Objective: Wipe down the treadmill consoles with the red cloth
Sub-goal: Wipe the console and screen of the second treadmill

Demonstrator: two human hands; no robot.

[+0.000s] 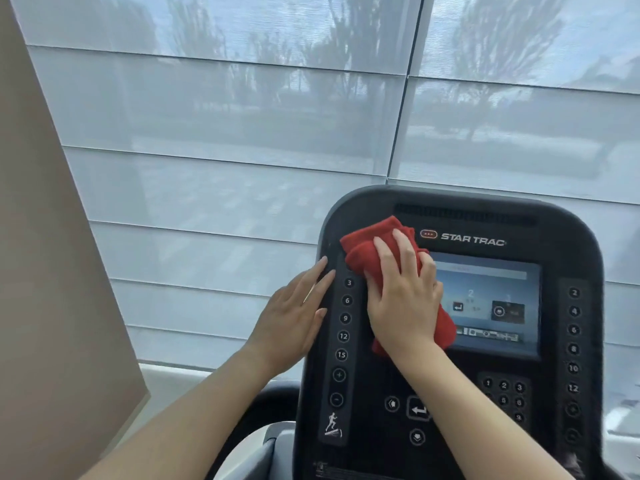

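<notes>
The red cloth [367, 261], a crumpled terry rag, lies pressed against the black plastic treadmill console [381, 382] at the upper left corner of its lit rectangular touchscreen [498, 306], covering that corner and the panel just beside it. The right hand [405, 303] lies on top of the cloth with fingers together and curled lightly over the fabric, pinning it to the console; folds of cloth stick out past the fingertips toward 11 o'clock and below the heel of the palm toward 5 o'clock. The left hand [294, 317] rests flat and empty against the console's left edge, at 9 o'clock from the cloth, fingers straight and close together, pointing toward 1 o'clock. Between the two hands runs a vertical strip of round numbered buttons [344, 336]. The white Star Trac lettering [472, 239] sits at 3 o'clock from the cloth's top. Behind the console hangs a sheer grey window blind [225, 140].
</notes>
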